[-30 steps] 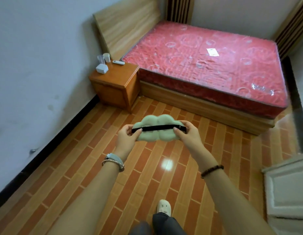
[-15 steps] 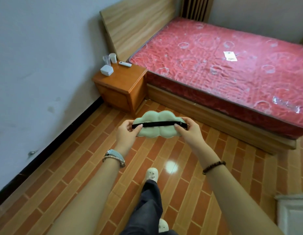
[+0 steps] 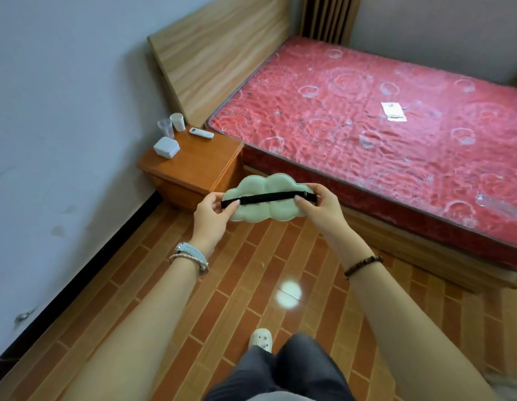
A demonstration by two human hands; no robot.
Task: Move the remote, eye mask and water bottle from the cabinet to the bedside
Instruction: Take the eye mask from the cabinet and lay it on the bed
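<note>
I hold a pale green cloud-shaped eye mask (image 3: 263,209) with a black strap in front of me, above the floor. My left hand (image 3: 212,215) pinches its left end and my right hand (image 3: 319,206) pinches its right end. Beyond it stands the wooden bedside table (image 3: 199,166), just left of the bed. A white remote (image 3: 201,133) lies on the table's far right corner. No water bottle shows in this view.
A clear cup (image 3: 165,128), a white cup (image 3: 178,122) and a white box (image 3: 166,147) stand on the table's far left. The bed with a red mattress (image 3: 381,131) and wooden headboard (image 3: 219,53) fills the right. A grey wall (image 3: 63,111) runs along the left. The floor is brick-pattern tile.
I have walked closer to the bedside table, which now looks larger and nearer. Both hands keep the same hold on the eye mask.
</note>
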